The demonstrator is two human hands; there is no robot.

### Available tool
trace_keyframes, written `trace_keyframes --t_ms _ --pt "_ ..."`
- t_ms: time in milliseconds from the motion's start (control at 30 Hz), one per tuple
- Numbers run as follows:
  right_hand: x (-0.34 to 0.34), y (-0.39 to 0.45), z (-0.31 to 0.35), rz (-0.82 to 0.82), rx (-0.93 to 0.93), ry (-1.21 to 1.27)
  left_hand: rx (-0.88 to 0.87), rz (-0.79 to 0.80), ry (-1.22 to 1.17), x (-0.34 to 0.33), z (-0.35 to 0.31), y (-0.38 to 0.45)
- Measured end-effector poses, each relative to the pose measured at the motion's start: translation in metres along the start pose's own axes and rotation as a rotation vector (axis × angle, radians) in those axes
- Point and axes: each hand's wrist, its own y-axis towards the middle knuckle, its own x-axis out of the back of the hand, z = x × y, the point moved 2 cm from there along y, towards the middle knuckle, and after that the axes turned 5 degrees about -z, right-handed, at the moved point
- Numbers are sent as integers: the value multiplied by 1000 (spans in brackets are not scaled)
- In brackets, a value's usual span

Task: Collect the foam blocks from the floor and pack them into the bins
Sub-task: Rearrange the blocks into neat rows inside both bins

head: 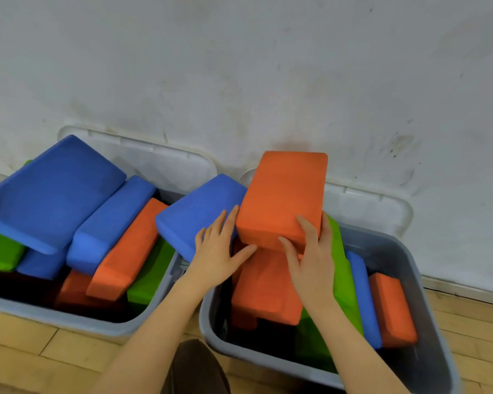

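Two grey bins stand side by side against the wall. The left bin (157, 294) is heaped with blue, orange and green foam blocks. Over the right bin (427, 282) my right hand (310, 251) grips the near end of an orange block (282, 194) that tilts up toward the wall. My left hand (219, 245) lies flat, fingers spread, on a blue block (194, 214) leaning across the gap between the bins. Below them sits another orange block (265, 288). A green (343, 277), a blue (363, 297) and an orange block (392, 308) stand on edge at the right.
Two pale bin lids (165, 157) lean against the scuffed white wall behind the bins. The floor (40, 356) is light wooden boards. My knee in dark brown cloth (195, 368) is at the bottom centre, between the bins.
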Motion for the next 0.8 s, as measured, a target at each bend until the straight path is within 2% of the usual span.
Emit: trace_keyframes --t_ms 100,167,267,367,500,667,800 --pt "5 7 9 -20 28 118 -64 -77 -400 20 -24 7" --pt "1 12 15 1 56 185 -114 -137 -420 37 -28 7" --pt "-16 17 27 60 94 182 -100 -219 -374 55 -17 1" --pt "-43 18 40 112 179 91 -6 -345 -319 63 3 -10" --pt "-77 17 56 193 192 127 98 -458 -261 66 24 -14" --pt "-105 18 52 356 180 -104 212 -365 -35 53 45 -9" --pt "-102 14 43 382 206 -109 144 -365 233 49 57 -20"
